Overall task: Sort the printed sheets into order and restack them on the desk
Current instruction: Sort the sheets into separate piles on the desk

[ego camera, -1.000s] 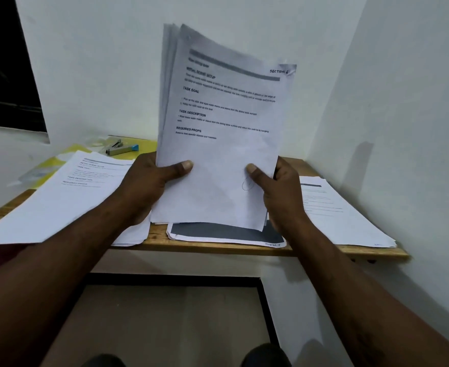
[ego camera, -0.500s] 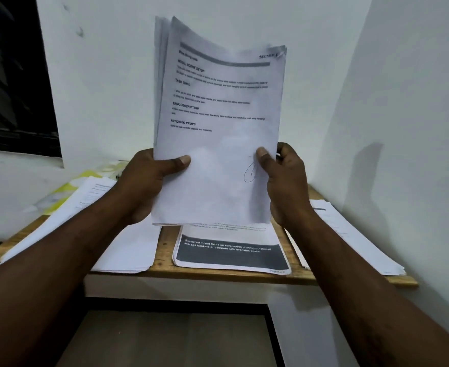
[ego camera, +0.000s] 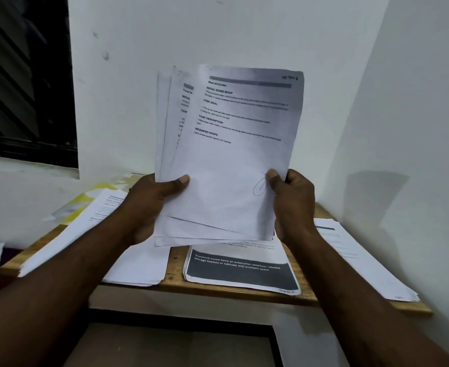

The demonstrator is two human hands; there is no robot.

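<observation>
The sheaf of sheets is held upright in the air above the middle of the tabletop, clear of it, with the printed side toward the camera. It is fanned: the front sheet is skewed to the right, and at least two more sheets show behind it on the left. The left hand grips the lower left edge and the right hand grips the lower right edge. On both hands the fingers are closed on the paper, thumb in front and the rest curled behind.

Handling: the paper is light, thin and limp. The upper half is unsupported and will probably bow if tilted. Loose sheets slide over one another easily. Hold low at both side edges, as here, and pinch one corner to separate a single sheet.

Three piles lie on the tabletop:
- The left pile lies toward the left edge.
- The middle pile, with a dark printed band, lies at the front edge.
- The right pile overhangs the front right corner.

A yellow item lies at the back left corner.
</observation>
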